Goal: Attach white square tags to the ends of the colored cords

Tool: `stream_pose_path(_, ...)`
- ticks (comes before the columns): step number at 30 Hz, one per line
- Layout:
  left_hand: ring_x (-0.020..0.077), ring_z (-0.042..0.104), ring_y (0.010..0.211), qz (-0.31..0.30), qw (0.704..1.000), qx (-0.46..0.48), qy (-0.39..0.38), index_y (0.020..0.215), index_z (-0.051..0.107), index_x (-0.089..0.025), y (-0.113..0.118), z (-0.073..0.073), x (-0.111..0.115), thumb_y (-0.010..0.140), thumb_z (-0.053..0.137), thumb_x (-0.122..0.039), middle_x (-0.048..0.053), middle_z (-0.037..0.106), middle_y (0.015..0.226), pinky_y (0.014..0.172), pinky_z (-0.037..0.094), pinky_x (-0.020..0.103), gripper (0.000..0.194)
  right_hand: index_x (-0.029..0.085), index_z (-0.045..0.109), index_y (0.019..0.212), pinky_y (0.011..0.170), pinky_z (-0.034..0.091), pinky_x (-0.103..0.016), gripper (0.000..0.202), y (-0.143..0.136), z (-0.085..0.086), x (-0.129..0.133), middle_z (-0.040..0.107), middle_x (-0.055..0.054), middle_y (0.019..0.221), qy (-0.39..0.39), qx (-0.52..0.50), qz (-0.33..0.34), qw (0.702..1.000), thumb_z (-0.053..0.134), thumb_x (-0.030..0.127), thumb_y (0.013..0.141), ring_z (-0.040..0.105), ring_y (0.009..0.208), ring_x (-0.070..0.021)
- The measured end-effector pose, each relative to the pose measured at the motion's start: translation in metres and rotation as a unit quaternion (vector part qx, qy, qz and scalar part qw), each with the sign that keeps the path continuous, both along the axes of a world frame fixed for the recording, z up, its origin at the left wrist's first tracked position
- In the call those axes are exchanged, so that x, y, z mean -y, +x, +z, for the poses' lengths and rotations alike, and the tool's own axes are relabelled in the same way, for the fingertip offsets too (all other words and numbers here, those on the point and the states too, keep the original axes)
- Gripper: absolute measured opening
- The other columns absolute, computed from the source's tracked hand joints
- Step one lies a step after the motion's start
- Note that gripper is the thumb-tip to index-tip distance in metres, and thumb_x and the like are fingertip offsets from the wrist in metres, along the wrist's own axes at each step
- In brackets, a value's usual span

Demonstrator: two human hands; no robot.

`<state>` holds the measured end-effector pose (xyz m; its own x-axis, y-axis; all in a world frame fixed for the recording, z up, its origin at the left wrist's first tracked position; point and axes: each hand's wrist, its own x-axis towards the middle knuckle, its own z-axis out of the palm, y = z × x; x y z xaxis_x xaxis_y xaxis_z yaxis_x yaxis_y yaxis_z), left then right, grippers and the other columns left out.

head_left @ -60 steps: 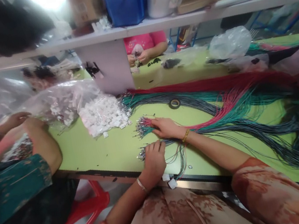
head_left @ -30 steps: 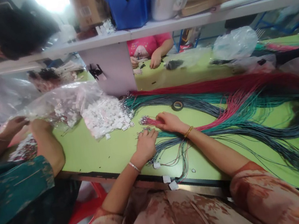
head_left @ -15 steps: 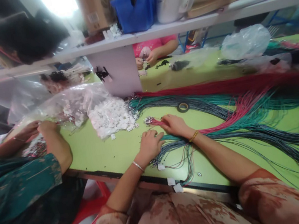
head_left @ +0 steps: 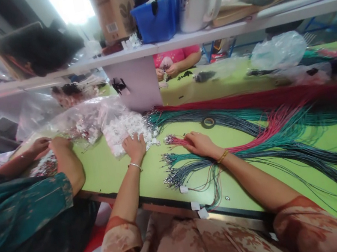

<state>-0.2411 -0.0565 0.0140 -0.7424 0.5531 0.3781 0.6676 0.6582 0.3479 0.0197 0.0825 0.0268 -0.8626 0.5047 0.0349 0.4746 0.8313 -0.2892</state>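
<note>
My left hand (head_left: 135,147) lies at the near edge of a pile of small white plastic connectors (head_left: 117,128), its fingers apart and touching the pieces. The pile spills from a clear plastic bag. My right hand (head_left: 202,143) is closed around the bundle of red wires (head_left: 177,140), close to their metal-tipped ends. Beside and below it lie a bundle of green wires (head_left: 187,156) and one of dark grey wires (head_left: 185,173), tips pointing left. A few thin wires ending in white connectors (head_left: 202,213) hang toward the table's near edge.
A roll of black tape (head_left: 208,123) sits behind my right hand. Long red wires (head_left: 248,99) stretch along the back of the green table (head_left: 108,171). At left, a co-worker's arms (head_left: 67,161) reach over the table. A shelf (head_left: 204,34) with a blue bin (head_left: 156,19) spans above.
My left hand has moved left and away from me, off the green and grey wire ends, onto the white connectors. My right hand stays on the red wires.
</note>
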Motion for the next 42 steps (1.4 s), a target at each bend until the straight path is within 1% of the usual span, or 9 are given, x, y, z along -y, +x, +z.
stream_pose_path(5,0.0362,0.040,0.128,-0.015,0.998,0.047,0.042,0.114,0.065,-0.013,0.028,-0.002,-0.004,0.094,0.036,-0.040,0.020,0.043,0.143,0.103,0.030,0.055,0.044,0.016,0.058,0.105,0.075,0.036,-0.030,0.031,0.000,0.003,0.000,0.059,-0.014,0.097,0.007,0.016,0.011,1.000,0.047,0.043,0.093,0.054,0.090,-0.0234)
stream_pose_path(10,0.0264,0.047,0.127,-0.137,0.969,0.140,0.152,0.119,0.064,-0.014,0.035,0.001,0.008,0.097,0.028,-0.042,0.015,0.057,0.133,0.109,0.031,0.047,0.050,0.014,0.061,0.103,0.079,0.036,-0.032,0.027,0.002,0.021,0.008,0.058,-0.015,0.098,0.020,-0.033,0.028,0.999,0.048,0.036,0.092,0.052,0.092,-0.0244)
stream_pose_path(14,0.0228,0.057,0.113,-0.121,0.945,0.206,0.222,0.120,0.062,-0.016,0.027,0.008,0.037,0.097,0.027,-0.045,0.011,0.065,0.121,0.100,0.042,0.042,0.051,0.017,0.062,0.089,0.077,0.037,-0.028,0.020,0.005,0.038,0.027,0.061,-0.008,0.089,-0.072,-0.083,0.142,0.984,0.044,0.023,0.093,0.053,0.083,-0.0181)
stream_pose_path(18,0.0245,0.060,0.103,-0.084,0.968,0.167,0.166,0.111,0.066,-0.017,0.022,0.012,0.072,0.093,0.038,-0.044,0.010,0.068,0.109,0.092,0.045,0.040,0.042,0.018,0.063,0.083,0.070,0.036,-0.026,0.014,0.005,0.039,0.049,0.062,-0.004,0.083,-0.145,-0.048,0.253,0.955,0.051,0.020,0.088,0.052,0.075,-0.0153)
stream_pose_path(25,0.0237,0.060,0.087,-0.156,0.979,0.127,-0.029,0.103,0.069,-0.018,0.041,0.006,0.093,0.082,0.053,-0.030,0.010,0.063,0.100,0.085,0.047,0.038,0.029,0.017,0.060,0.078,0.066,0.032,-0.024,0.016,0.000,0.020,0.058,0.059,-0.004,0.081,-0.140,-0.008,0.275,0.951,0.048,0.018,0.089,0.050,0.073,-0.0143)
stream_pose_path(31,0.0223,0.059,0.084,-0.127,0.973,0.183,0.055,0.095,0.063,-0.017,0.051,0.008,0.086,0.080,0.054,-0.027,0.008,0.062,0.090,0.082,0.047,0.038,0.019,0.018,0.059,0.088,0.066,0.032,-0.025,0.009,0.005,0.020,0.056,0.059,-0.005,0.087,-0.134,-0.023,0.294,0.946,0.057,0.026,0.086,0.049,0.075,-0.0155)
stream_pose_path(33,0.0191,0.060,0.078,-0.131,0.940,0.282,0.139,0.099,0.059,-0.018,0.056,0.012,0.080,0.080,0.057,-0.031,0.005,0.062,0.083,0.078,0.049,0.036,0.023,0.018,0.058,0.082,0.067,0.032,-0.025,0.010,0.006,0.019,0.058,0.058,-0.005,0.084,-0.117,-0.022,0.303,0.946,0.053,0.023,0.088,0.048,0.075,-0.0156)
stream_pose_path(37,0.0149,0.063,0.079,-0.165,0.821,0.464,0.290,0.104,0.055,-0.020,0.074,0.024,0.067,0.075,0.065,-0.035,0.003,0.061,0.089,0.075,0.051,0.031,0.034,0.017,0.056,0.080,0.068,0.034,-0.026,0.021,0.007,0.018,0.057,0.056,-0.005,0.080,-0.130,-0.048,0.287,0.948,0.040,0.021,0.094,0.046,0.072,-0.0150)
stream_pose_path(42,0.0102,0.059,0.068,-0.154,0.758,0.551,0.313,0.104,0.063,-0.018,0.094,0.033,0.061,0.069,0.072,-0.033,0.003,0.061,0.088,0.059,0.046,0.023,0.039,0.016,0.056,0.094,0.071,0.036,-0.026,0.011,0.016,0.023,0.046,0.058,-0.006,0.088,-0.148,-0.058,0.268,0.950,0.052,0.025,0.089,0.049,0.077,-0.0161)
